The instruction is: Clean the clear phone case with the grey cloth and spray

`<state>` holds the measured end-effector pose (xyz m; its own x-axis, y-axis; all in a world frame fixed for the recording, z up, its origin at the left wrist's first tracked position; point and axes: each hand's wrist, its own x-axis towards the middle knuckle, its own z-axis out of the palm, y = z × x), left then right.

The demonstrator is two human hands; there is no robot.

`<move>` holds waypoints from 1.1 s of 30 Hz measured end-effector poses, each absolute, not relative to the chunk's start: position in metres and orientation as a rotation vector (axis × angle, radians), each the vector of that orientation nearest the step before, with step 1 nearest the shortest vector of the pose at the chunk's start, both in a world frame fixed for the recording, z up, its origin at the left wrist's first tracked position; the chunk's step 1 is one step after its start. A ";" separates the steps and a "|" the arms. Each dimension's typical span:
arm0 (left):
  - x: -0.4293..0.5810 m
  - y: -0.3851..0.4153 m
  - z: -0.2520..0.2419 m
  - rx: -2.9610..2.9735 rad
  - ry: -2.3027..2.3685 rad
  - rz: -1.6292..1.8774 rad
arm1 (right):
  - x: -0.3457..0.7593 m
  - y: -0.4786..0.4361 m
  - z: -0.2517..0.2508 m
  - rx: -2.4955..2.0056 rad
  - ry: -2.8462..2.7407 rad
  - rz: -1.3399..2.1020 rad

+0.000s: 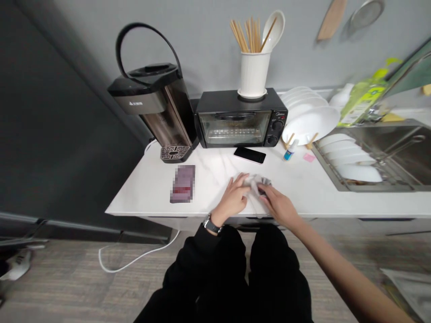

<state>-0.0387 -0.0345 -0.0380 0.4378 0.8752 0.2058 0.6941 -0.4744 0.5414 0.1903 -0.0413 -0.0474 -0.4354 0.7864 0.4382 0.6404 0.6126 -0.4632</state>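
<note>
A crumpled grey-white cloth point(257, 185) lies on the white countertop point(303, 188) near its front edge. My left hand point(234, 197), with a watch on the wrist, rests on the cloth's left side with fingers curled onto it. On the cloth's right side, my right hand point(279, 204) grips it with closed fingers. Both hands hold the cloth between them, and part of it hangs over the counter edge.
Behind the hands are a black phone point(249, 155), a black toaster oven point(240, 119) with a utensil holder point(254, 72) on top, and a water boiler point(155, 107). A blurred card point(182, 184) lies left. Plates point(311, 119), a small bottle point(290, 150) and a sink point(380, 157) are right.
</note>
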 end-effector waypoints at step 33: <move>-0.014 -0.008 -0.039 2.509 1.145 0.300 | 0.200 -0.050 -0.027 -0.918 -2.591 0.579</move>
